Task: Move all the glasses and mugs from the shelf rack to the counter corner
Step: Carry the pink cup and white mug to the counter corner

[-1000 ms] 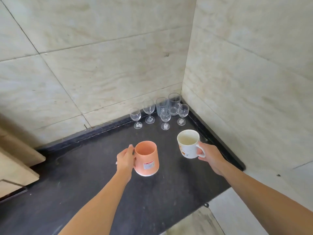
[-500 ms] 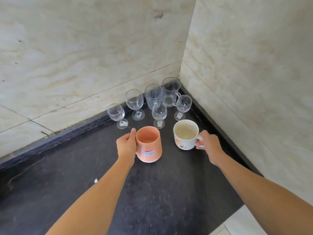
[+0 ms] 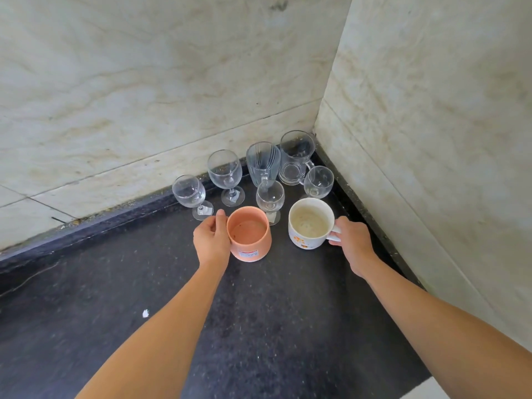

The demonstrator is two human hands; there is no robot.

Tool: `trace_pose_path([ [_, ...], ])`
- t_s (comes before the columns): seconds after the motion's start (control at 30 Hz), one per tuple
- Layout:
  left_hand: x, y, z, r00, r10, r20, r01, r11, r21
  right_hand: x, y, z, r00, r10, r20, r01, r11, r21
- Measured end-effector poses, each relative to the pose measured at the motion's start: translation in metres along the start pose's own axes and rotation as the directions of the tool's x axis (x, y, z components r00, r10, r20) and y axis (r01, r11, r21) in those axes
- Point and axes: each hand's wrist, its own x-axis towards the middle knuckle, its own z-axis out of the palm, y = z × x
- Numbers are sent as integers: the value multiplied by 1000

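My left hand (image 3: 211, 240) grips the left side of an orange mug (image 3: 250, 237), which is low over or resting on the dark counter (image 3: 259, 326); I cannot tell which. My right hand (image 3: 352, 244) holds the handle of a white mug with orange flowers (image 3: 309, 224), just right of the orange one. Behind them in the corner stand several clear glasses: a small wine glass (image 3: 190, 194), a taller wine glass (image 3: 226, 174), a striped glass mug (image 3: 263, 164), a glass tankard (image 3: 295, 156), and two small stemmed glasses (image 3: 270, 198) (image 3: 318, 182).
Marble-tiled walls (image 3: 144, 96) close the corner at the back and right. A raised dark ledge (image 3: 100, 223) runs along the wall foot. A small white speck (image 3: 145, 313) lies on the counter at the left.
Both hands have carried the mugs forward and down toward the corner, ending just in front of the glasses. The view has moved closer to the corner.
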Motion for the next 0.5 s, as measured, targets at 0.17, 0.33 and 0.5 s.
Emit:
trace_pose_path([
  [0.17, -3, -1, -1, 999, 45, -14, -44, 997, 58, 0, 3, -4, 992, -108, 64, 114, 990, -84],
  [0.33, -22, 9, -18, 999, -18, 29, 12, 982, 188, -17, 5, -15, 961, -278, -1, 245, 848, -471],
  [0.5, -62, 11, -68, 999, -10, 46, -10, 911, 412, -70, -6, -16, 748, -662, 36, 536, 573, -620],
])
